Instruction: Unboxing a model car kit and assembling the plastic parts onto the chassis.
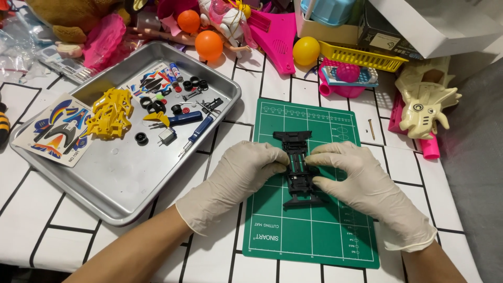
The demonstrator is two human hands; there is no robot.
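A black toy-car chassis point(296, 166) lies lengthwise on a green cutting mat point(309, 230). My left hand point(238, 175), in a pale glove, pinches the chassis at its left side near the middle. On the right side my gloved right hand point(361, 183) grips the same chassis, with its fingertips on the frame's middle. Both hands rest on the mat.
A metal tray point(120, 183) at the left holds a yellow car body point(109, 112), sticker sheets point(52, 130), small black tyres point(141, 138), a blue screwdriver point(200, 129) and small parts. Toys, orange balls point(208, 44), a yellow basket point(361, 56) and a white box point(435, 23) crowd the back. A small screw point(371, 128) lies right of the mat.
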